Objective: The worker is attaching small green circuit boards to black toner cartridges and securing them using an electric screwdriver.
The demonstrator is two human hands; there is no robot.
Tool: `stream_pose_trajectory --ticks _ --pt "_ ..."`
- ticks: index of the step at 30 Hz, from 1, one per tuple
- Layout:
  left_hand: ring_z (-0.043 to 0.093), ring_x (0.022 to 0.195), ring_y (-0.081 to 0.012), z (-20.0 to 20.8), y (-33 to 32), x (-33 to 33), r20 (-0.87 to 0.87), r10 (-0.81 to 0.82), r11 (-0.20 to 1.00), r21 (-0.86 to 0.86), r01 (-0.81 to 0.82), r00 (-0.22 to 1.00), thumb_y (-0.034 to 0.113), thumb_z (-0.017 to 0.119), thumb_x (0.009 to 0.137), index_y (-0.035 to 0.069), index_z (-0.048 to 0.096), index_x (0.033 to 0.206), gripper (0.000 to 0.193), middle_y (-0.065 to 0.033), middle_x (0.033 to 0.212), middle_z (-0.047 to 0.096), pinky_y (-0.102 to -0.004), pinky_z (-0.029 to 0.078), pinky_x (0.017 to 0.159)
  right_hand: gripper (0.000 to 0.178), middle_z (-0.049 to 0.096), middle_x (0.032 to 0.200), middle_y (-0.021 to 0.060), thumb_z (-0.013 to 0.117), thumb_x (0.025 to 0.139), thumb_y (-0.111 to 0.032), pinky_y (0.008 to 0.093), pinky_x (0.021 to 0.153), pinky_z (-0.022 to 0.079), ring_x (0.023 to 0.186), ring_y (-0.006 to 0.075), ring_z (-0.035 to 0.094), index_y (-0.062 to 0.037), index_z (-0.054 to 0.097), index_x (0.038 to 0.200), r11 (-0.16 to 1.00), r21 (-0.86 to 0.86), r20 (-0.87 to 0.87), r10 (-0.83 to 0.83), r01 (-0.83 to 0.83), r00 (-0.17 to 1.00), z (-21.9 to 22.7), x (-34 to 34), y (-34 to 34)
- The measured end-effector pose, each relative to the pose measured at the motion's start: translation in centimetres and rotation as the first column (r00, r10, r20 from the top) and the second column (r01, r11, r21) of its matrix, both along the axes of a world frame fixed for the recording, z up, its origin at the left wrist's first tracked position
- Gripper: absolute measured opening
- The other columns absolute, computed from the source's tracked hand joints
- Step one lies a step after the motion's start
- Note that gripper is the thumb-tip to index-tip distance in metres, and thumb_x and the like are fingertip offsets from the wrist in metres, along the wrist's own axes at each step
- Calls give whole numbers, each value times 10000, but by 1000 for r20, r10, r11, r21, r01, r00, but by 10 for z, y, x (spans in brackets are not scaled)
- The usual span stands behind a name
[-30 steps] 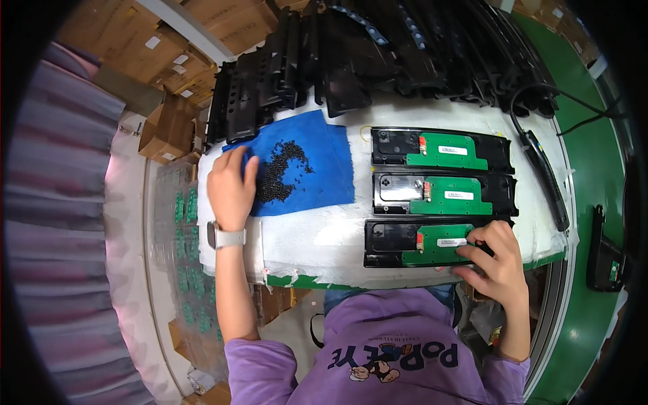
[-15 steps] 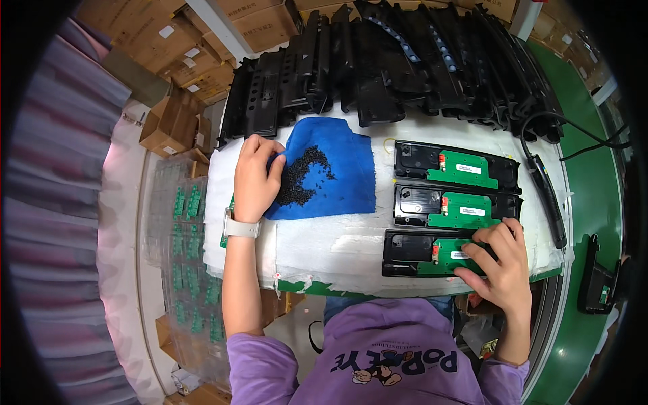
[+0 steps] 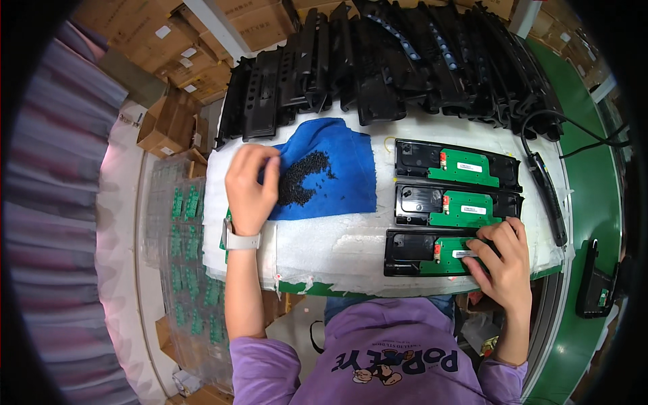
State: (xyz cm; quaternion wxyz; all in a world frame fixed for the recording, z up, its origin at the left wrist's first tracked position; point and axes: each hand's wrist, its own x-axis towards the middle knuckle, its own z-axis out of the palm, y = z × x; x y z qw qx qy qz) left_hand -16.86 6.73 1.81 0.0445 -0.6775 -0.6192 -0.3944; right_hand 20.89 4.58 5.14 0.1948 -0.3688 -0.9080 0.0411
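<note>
Probably light and stiff, the four-o'clock panel suits a rim hold; right hand loosely spread, left hand unclear.

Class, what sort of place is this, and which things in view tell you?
Likely an electronics assembly workshop: black housings hold green circuit boards, small black parts lie heaped on a blue cloth, and cardboard boxes stand stacked behind.
</note>
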Motion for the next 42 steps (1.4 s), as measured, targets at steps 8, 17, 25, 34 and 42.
stream_pose_trajectory --ticks 8,17,25,34,42 --pt "559 856 -275 -11 17 6 -249 -100 982 -182 54 963 156 546 834 29 625 885 158 -96 884 602 -360 442 733 245 530 838 82 702 614 -101 433 802 384 786 252 525 -26 601 825 1000 -8 -32 -20 20 999 -2 6 -2" --pt "559 809 -285 -8 18 38 -275 -128 974 -214 69 953 131 643 736 33 616 905 197 -103 828 567 -360 453 684 217 533 812 102 691 606 -99 392 730 394 762 278 513 -13 602 785 982 44 -138 -174 181 975 6 44 -3" --pt "553 674 -326 -3 13 39 -302 30 993 -96 -61 953 31 587 770 8 615 827 67 -142 738 547 -373 443 602 283 597 903 142 662 714 -128 377 736 457 813 312 575 -22 601 969 698 300 -63 -665 650 744 -13 121 39" --pt "473 609 -57 1 12 52 938 -2 917 -136 376 345 115 547 880 -11 600 880 138 -27 703 560 -187 378 544 468 631 919 195 636 571 -135 340 768 477 816 322 612 13 607 1015 696 -190 -16 -708 693 706 -28 144 90" --pt "378 532 -45 -3 15 81 973 178 701 -23 713 -143 122 490 905 -55 562 911 191 -46 715 544 -179 324 481 523 536 722 29 628 500 -183 219 626 395 677 110 500 33 607 976 725 -546 -402 -666 419 629 9 162 28"
